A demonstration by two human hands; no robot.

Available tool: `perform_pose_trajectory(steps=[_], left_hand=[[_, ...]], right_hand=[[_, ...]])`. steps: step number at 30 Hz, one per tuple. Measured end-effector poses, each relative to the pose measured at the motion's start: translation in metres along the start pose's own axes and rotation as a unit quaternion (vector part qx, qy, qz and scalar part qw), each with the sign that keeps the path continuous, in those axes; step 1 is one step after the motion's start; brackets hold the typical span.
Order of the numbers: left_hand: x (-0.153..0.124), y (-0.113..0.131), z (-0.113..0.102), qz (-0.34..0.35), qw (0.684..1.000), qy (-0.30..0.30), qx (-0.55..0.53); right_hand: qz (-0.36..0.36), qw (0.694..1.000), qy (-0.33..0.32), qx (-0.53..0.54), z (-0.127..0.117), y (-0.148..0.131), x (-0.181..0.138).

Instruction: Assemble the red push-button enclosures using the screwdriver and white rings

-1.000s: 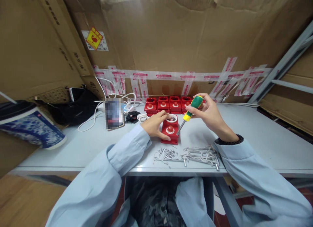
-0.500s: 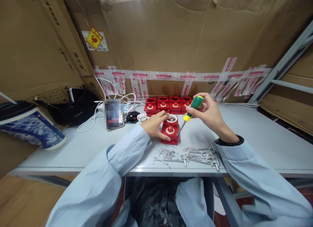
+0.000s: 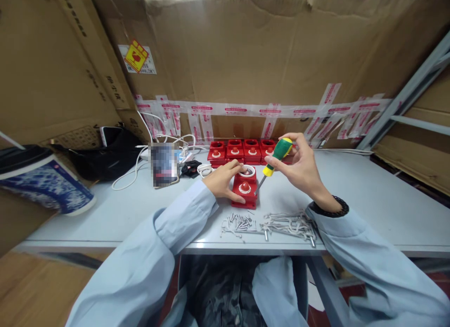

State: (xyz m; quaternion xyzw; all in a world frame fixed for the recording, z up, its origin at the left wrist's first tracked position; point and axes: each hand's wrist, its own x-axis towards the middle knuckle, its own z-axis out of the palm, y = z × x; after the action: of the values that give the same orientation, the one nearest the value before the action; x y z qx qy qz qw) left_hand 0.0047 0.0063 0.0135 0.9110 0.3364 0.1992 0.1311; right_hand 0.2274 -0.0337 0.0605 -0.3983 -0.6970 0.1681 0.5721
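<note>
A red box with a domed red button and a white ring (image 3: pixel 245 187) lies on the grey table before me. My left hand (image 3: pixel 225 179) grips it from the left, fingers at the ring and thumb along the near side. My right hand (image 3: pixel 298 165) is closed on the green and yellow handle of a screwdriver (image 3: pixel 281 151). The screwdriver slants down to the left, its tip at the right edge of the red box. Whether the tip sits in a screw is too small to tell. Nearer to me lie several loose screws (image 3: pixel 242 221).
Metal rods with white cords (image 3: pixel 290 224) lie by the table's front edge. Several similar red boxes (image 3: pixel 235 151) stand in a row behind. Leftward are a phone (image 3: pixel 163 165), white cables (image 3: pixel 131 177), a black bag (image 3: pixel 101 155) and a large cup (image 3: pixel 49 181). Cardboard (image 3: pixel 228 50) walls the back.
My right hand and the screwdriver handle have shifted very slightly to the left. The red box and my left hand have stayed in place.
</note>
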Motion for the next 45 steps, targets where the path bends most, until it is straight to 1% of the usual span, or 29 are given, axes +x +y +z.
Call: perform_pose_trajectory(steps=[3,8,10,13,14,15,17,19,21,23,27,29,31,34,35,36,37,40,42,43,44,45], left_hand=[[0.000,-0.001,0.001,0.002,1.000,0.005,-0.001],[0.001,-0.005,0.002,0.044,0.999,0.016,-0.002],[0.002,-0.005,0.003,0.052,0.999,0.017,0.003],[0.002,-0.005,0.003,0.052,0.999,0.017,0.005],[0.001,-0.005,0.003,0.048,0.999,0.018,0.007],[0.001,-0.005,0.003,0.045,0.999,0.018,0.010],[0.001,-0.005,0.004,0.041,0.999,0.018,0.018],[0.001,-0.006,0.004,0.044,0.999,0.015,0.023],[0.001,-0.006,0.004,0.048,0.998,0.016,0.026],[0.002,-0.007,0.005,0.051,0.998,0.019,0.026],[0.002,-0.007,0.006,0.050,0.998,0.024,0.020],[0.002,-0.007,0.006,0.052,0.998,0.028,0.019],[0.002,-0.008,0.007,0.055,0.998,0.029,0.018],[0.001,-0.008,0.006,0.056,0.998,0.026,0.016],[0.001,-0.008,0.006,0.055,0.998,0.027,0.016],[0.001,-0.008,0.006,0.054,0.998,0.027,0.015],[0.001,-0.007,0.006,0.054,0.998,0.028,0.013],[0.002,-0.007,0.006,0.057,0.998,0.032,0.006],[0.002,-0.007,0.007,0.057,0.998,0.035,0.009],[0.002,-0.008,0.008,0.056,0.998,0.036,0.011],[0.002,-0.009,0.008,0.056,0.998,0.035,0.013],[0.002,-0.009,0.008,0.057,0.998,0.034,0.016]], right_hand=[[-0.024,0.999,-0.013,-0.041,0.002,-0.005,-0.004],[-0.074,0.988,-0.070,-0.112,0.007,-0.016,-0.012],[-0.081,0.987,-0.108,-0.085,0.008,-0.020,-0.012],[-0.062,0.984,-0.168,0.014,0.007,-0.020,-0.008],[-0.053,0.982,-0.178,0.038,0.007,-0.019,-0.006],[-0.045,0.982,-0.178,0.051,0.007,-0.017,-0.005],[-0.043,0.987,-0.148,0.037,0.009,-0.013,-0.003],[-0.067,0.993,-0.097,-0.011,0.012,-0.009,-0.004],[-0.098,0.991,-0.069,-0.055,0.014,-0.008,-0.005],[-0.109,0.989,-0.090,-0.052,0.013,-0.008,-0.006],[-0.087,0.979,-0.176,0.051,0.010,-0.009,-0.003],[-0.085,0.977,-0.183,0.069,0.010,-0.008,-0.001],[-0.093,0.983,-0.151,0.052,0.013,-0.005,-0.001],[-0.125,0.990,-0.060,-0.006,0.018,-0.002,-0.002],[-0.135,0.990,-0.042,-0.021,0.019,-0.001,-0.003],[-0.138,0.989,-0.039,-0.025,0.019,0.000,-0.003],[-0.134,0.989,-0.052,-0.013,0.018,0.000,-0.003],[-0.095,0.981,-0.150,0.079,0.012,-0.002,-0.001],[-0.080,0.972,-0.192,0.112,0.009,-0.004,0.000],[-0.082,0.973,-0.189,0.106,0.009,-0.005,0.001],[-0.090,0.978,-0.169,0.088,0.010,-0.005,0.000],[-0.105,0.984,-0.133,0.062,0.012,-0.006,0.000]])
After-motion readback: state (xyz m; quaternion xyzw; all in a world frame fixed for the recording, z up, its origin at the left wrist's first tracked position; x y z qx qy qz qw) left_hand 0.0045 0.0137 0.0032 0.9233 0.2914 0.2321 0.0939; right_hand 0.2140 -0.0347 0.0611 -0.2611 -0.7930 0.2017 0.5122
